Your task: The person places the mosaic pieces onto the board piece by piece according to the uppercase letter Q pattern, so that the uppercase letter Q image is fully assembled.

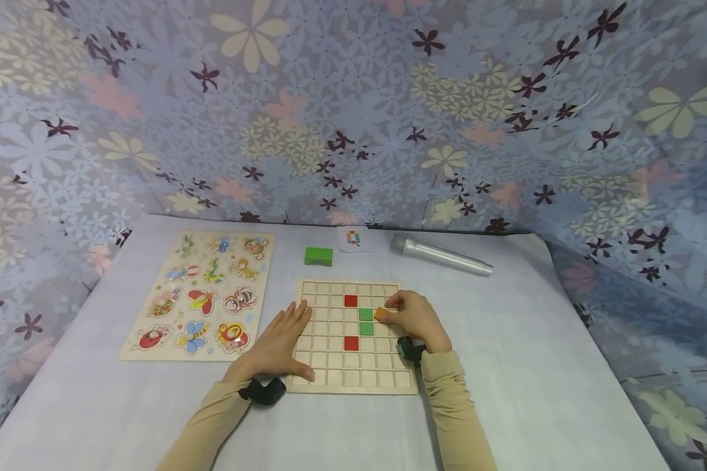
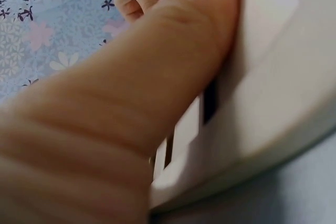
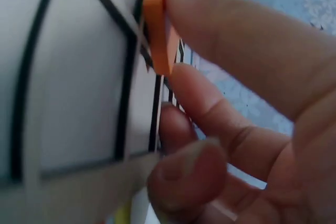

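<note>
A wooden grid board (image 1: 336, 377) lies flat, bearing a red tile (image 1: 350, 301) above, another red tile (image 1: 351, 343) below, and two green tiles (image 1: 366, 314) one under the other between them. My right hand (image 1: 419, 320) pinches an orange tile (image 1: 380, 314) at the board's right part, beside the upper green tile. The right wrist view shows this orange tile (image 3: 160, 30) tilted between thumb and finger, close to the grid. My left hand (image 1: 277, 343) rests on the board's left edge with its fingers spread and straight; its thumb (image 2: 157, 51) fills much of the left wrist view.
An insect puzzle board (image 1: 173, 311) lies at the left. Behind the grid board are a green block (image 1: 319, 256) and a small card (image 1: 354, 239) with a coloured square pattern. A silver microphone (image 1: 448, 256) lies at the back right. Floral cloth (image 1: 342, 118) hangs behind the table.
</note>
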A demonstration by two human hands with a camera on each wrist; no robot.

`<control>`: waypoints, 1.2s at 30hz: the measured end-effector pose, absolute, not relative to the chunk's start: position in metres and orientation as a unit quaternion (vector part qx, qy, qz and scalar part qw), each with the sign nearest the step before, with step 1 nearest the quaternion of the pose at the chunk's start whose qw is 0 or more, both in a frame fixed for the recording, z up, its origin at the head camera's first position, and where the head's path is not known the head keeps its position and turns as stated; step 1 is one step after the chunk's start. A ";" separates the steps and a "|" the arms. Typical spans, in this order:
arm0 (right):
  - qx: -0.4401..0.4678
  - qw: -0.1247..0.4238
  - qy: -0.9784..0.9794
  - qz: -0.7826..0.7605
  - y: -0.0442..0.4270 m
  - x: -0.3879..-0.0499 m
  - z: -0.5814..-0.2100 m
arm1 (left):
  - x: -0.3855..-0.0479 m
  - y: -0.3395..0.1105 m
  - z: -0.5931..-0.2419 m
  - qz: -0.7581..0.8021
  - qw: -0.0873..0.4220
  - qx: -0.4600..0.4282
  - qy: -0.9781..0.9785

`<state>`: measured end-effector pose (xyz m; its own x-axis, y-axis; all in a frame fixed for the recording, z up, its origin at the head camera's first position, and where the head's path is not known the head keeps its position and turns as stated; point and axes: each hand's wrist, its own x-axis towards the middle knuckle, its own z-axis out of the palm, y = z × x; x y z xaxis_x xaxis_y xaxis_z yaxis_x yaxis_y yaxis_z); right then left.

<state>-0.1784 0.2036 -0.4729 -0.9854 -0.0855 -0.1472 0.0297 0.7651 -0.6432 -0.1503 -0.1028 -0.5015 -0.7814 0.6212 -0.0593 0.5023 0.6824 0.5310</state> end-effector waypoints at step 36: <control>-0.087 0.098 0.866 -0.482 0.129 -0.169 -0.479 | -0.151 -0.102 -0.501 0.254 0.130 0.293 0.913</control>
<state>-0.1694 0.1295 -0.4786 -0.9658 -0.2447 -0.0852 -0.0565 0.5197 -0.8525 -0.1515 -0.1025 -0.5007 -0.7947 0.6006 -0.0880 0.4688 0.6994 0.5396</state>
